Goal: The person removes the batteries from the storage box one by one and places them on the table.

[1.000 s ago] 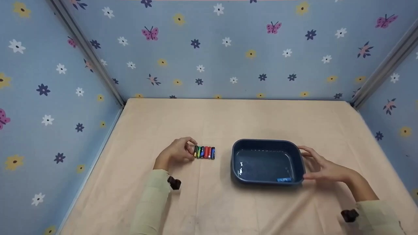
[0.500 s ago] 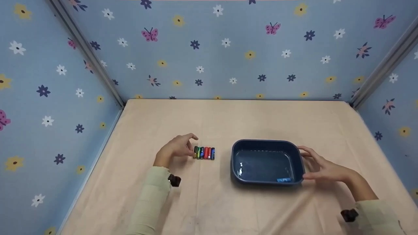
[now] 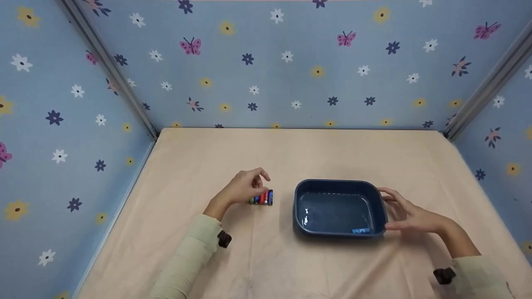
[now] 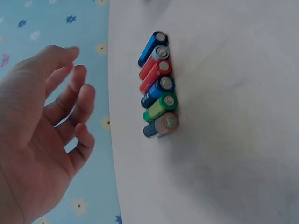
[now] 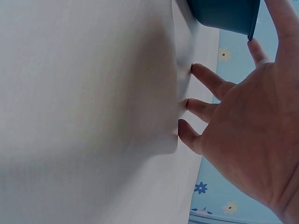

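Several small batteries (image 3: 266,197) lie side by side in a row on the table cover. My left hand (image 3: 243,187) hovers over them and hides part of the row in the head view. In the left wrist view, that hand's fingers are loosely bent with nothing between them, apart from the green battery (image 4: 160,107) and its neighbours. To the right stands a dark blue rectangular container (image 3: 332,185), with a light blue cylinder (image 3: 360,230), looking like a battery, inside its near right corner. My right hand (image 3: 417,216) touches the container's right end with spread fingers.
A pale peach cloth (image 3: 316,274) with creases covers the table. Flower-patterned blue panels (image 3: 286,83) enclose the back and both sides, joined by grey metal posts (image 3: 112,68) at the corners.
My left hand has shifted right, from the left end of the battery row to above it. The right hand, the container and the light blue cylinder stay put.
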`<state>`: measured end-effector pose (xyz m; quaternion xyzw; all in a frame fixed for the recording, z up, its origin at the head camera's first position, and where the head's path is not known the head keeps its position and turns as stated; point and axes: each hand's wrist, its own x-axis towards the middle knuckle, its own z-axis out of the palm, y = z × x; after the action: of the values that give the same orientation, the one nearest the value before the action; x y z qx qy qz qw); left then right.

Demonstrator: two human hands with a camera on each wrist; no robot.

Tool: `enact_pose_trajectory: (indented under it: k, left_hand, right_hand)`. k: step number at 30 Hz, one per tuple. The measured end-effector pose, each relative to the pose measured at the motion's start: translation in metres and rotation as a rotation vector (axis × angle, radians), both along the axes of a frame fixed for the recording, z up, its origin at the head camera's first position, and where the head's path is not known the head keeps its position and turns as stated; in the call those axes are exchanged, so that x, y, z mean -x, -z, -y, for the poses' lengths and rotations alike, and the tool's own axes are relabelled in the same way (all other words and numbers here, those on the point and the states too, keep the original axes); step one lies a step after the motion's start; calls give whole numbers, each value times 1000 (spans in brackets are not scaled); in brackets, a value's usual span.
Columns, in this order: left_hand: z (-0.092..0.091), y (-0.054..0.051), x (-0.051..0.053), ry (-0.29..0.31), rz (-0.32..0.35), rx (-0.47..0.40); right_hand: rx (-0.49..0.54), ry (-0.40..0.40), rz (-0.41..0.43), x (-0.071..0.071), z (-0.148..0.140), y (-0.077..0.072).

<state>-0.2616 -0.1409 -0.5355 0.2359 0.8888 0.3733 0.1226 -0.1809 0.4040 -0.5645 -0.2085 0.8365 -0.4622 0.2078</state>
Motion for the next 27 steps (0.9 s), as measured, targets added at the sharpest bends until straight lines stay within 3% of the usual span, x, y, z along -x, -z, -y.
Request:
enact_pose_trajectory:
  k: [4, 18, 27]
  left_hand:
    - [-16, -4, -3, 63, -42, 25]
    - [-86, -23, -20, 345, -87, 119]
    - [-121, -41, -23, 438, -64, 134]
  right_hand:
    - [-7, 4, 2, -1, -1, -1]
    - [-1, 3, 7, 0, 0, 0]
    - [-1, -4, -15, 1, 0, 0]
